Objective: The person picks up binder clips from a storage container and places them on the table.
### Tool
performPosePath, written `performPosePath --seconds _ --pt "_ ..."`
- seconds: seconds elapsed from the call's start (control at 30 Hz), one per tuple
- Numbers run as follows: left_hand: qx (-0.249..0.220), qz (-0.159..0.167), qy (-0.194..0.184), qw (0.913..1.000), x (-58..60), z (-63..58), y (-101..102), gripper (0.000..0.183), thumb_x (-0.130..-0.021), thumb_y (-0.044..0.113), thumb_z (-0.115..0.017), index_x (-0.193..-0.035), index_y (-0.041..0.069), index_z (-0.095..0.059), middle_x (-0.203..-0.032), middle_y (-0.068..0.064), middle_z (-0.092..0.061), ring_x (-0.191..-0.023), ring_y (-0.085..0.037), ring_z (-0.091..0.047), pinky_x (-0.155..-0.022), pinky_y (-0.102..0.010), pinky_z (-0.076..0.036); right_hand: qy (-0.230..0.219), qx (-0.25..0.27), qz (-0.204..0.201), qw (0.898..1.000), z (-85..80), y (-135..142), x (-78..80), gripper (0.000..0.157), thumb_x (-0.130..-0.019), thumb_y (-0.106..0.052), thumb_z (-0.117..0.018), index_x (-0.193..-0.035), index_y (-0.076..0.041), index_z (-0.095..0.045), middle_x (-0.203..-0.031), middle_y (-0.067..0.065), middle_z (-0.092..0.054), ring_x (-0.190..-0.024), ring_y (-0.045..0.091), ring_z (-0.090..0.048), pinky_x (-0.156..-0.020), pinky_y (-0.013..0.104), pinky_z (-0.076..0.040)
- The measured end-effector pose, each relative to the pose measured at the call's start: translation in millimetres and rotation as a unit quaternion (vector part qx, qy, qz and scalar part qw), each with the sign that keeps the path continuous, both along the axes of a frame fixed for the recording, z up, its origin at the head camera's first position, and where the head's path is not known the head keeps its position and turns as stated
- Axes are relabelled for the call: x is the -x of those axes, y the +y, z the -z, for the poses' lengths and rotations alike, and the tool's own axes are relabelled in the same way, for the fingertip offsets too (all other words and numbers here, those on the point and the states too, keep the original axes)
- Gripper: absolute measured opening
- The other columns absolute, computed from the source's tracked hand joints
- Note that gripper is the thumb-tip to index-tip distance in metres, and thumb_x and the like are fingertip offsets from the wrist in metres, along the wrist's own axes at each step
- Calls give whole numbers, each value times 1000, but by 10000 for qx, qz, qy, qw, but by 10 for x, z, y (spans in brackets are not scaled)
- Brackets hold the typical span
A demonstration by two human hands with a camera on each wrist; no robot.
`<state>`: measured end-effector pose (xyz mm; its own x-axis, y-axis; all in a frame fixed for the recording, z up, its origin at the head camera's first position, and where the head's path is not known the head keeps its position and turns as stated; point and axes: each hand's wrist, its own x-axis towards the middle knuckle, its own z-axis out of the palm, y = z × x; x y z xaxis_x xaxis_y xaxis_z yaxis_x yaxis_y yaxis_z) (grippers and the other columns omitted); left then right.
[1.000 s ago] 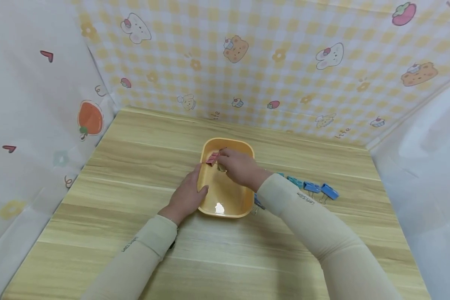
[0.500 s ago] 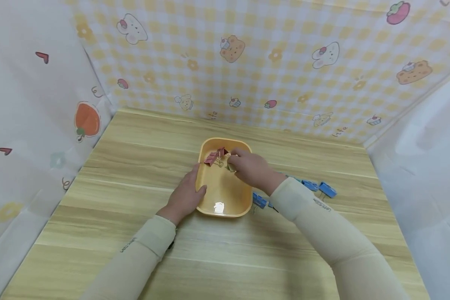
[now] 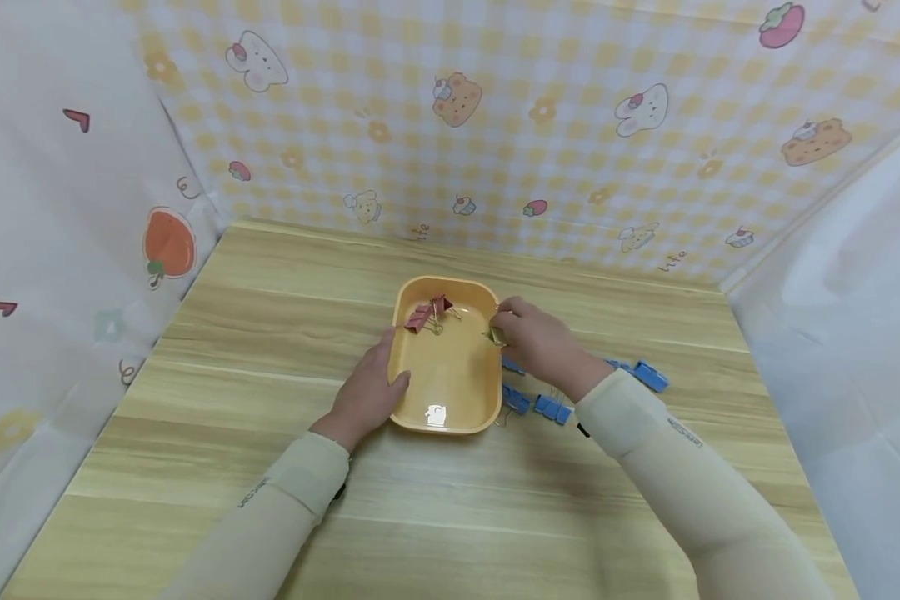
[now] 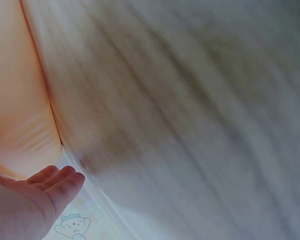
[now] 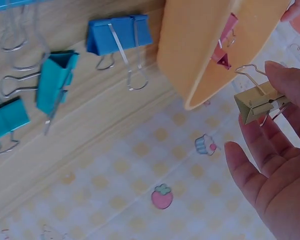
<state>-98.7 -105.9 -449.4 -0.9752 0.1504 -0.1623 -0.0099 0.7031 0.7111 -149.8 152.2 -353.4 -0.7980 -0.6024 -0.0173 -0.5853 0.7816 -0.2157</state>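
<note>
My left hand [image 3: 366, 393] holds the left side of a yellow-orange plastic tray [image 3: 450, 379], thumb over the rim and fingers along the outside wall. In the left wrist view its fingers lie near the tray's corner. Between thumb and fingers of my right hand [image 3: 546, 343] is a yellow binder clip [image 5: 257, 104], with its wire handles spread. That clip is over the tray's right rim in the head view. Reddish-pink binder clips [image 3: 419, 317] lie in the tray's far left corner.
To the tray's right lie several blue binder clips [image 3: 552, 408], partly behind the right forearm. Teal binder clips [image 5: 56, 82] show in the right wrist view. Patterned cloth [image 3: 450, 158] hangs behind the wooden table [image 3: 300, 267].
My right hand has moved right, from above the reddish clips to the tray's right rim, carrying the yellow clip. The reddish clips came into fuller view. My left hand keeps its place on the tray.
</note>
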Motion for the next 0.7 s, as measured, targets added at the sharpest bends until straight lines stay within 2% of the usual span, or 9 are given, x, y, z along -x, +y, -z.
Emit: performPosePath --seconds 0.3,0.47,0.7 --pt "-15 -8 -1 10000 -4 25 -5 77 -97 30 -51 -156 10 -6 -154 -23 -27 -141 -39 -28 -112 -54 -28 -80 302 188 9993 10 248 -116 36 -83 -3 -73 -118 0 -63 -128 19 -51 -99 29 -61 -82 38 -55" --pt "-1 -4 -50 10000 2 37 -7 77 -97 32 -51 -156 11 -5 -154 -22 -27 -141 -37 -28 -113 -53 -28 -291 276 478 9980 -6 367 -187 38 -85 -4 -72 -121 0 -61 -132 18 -49 -103 30 -61 -85 41 -54" --pt "13 -16 -46 10000 10 37 -5 77 -97 30 -51 -156 10 -6 -154 -22 -28 -141 -37 -29 -112 -53 -29 -356 210 731 9965 38 538 -256 40 -85 -5 -72 -123 0 -60 -132 17 -49 -98 28 -62 -81 39 -55"
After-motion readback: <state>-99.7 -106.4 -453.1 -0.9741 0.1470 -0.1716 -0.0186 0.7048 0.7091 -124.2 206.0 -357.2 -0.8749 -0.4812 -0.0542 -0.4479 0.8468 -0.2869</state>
